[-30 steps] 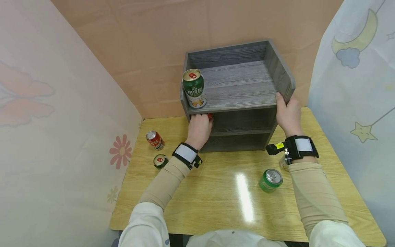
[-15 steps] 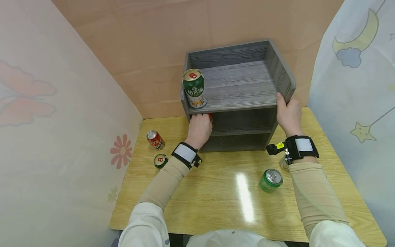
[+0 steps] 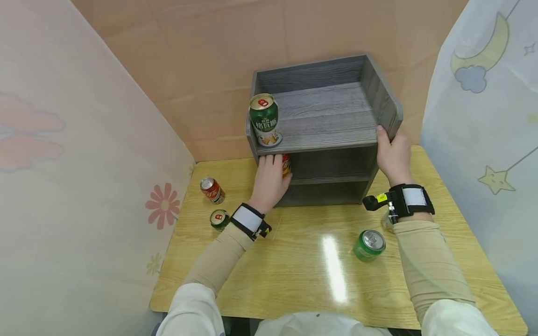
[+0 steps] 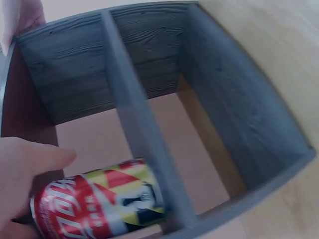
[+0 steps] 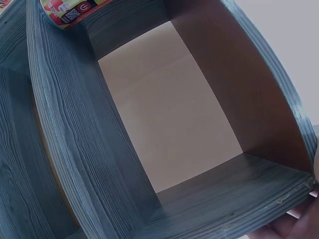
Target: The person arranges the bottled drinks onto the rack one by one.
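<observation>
A red and yellow soda can (image 4: 99,201) stands on the middle board of the grey wooden shelf unit (image 3: 323,112), at its left end. My left hand (image 3: 269,182) is beside that can, the thumb held off from it in the left wrist view; the fingertips are hidden under the top board in the head view. With my right hand (image 3: 394,156) I grip the front edge of the unit's right side panel, thumb in front. A green and white can (image 3: 265,121) stands on the top board at the left.
Left of the unit, a red can (image 3: 212,190) and a dark green can (image 3: 219,219) stand on the wooden table (image 3: 294,270). A light green can (image 3: 369,246) is at the right; another can (image 3: 386,221) is partly behind my right wrist.
My left hand has loosened from the red and yellow can, its fingers straightening and the wrist drawing slightly back and left. More of the can shows. My right hand keeps its grip.
</observation>
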`<move>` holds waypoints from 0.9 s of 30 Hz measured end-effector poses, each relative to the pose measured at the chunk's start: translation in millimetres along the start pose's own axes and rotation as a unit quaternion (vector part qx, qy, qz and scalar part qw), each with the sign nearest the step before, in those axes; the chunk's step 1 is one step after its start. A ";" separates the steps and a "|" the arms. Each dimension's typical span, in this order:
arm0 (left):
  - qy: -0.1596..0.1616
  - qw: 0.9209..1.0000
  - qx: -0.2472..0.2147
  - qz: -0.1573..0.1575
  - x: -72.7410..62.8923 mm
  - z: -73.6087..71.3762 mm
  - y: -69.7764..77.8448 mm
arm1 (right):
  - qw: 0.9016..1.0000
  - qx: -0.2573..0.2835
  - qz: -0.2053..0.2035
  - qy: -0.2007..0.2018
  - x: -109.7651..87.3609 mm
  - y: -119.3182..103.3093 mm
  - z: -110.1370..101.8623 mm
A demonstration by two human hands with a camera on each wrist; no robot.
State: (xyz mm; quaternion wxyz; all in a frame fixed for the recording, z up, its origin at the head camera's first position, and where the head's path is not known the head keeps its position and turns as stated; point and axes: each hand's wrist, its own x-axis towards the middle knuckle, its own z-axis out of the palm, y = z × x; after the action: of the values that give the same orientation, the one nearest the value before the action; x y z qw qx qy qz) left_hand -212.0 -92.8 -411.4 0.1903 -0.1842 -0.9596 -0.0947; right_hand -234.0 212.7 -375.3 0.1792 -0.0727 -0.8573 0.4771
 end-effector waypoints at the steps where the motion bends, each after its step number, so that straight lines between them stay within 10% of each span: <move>1: 0.015 1.000 -0.015 0.008 -4.6 0.5 -2.1 | 1.000 0.000 0.001 0.000 0.1 -0.2 0.1; 13: 0.144 0.976 -0.154 0.053 -46.9 -24.5 -24.6 | 1.000 0.004 0.001 0.001 4.0 -0.9 2.8; 22: 0.163 0.971 -0.169 -0.045 -70.5 -50.4 -51.3 | 1.000 0.001 0.006 -0.004 5.6 3.7 -1.8; 27: 0.113 0.969 -0.187 -0.116 -77.0 -59.5 -79.1 | 1.000 -0.004 0.011 -0.002 6.2 6.0 -7.3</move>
State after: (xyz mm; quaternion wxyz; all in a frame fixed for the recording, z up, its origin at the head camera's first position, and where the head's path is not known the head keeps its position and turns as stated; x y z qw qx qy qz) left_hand -157.0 -204.5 -396.9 0.2477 -0.0924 -0.9117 -0.3146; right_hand -237.3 223.5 -375.4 0.1718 -0.0814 -0.8586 0.4761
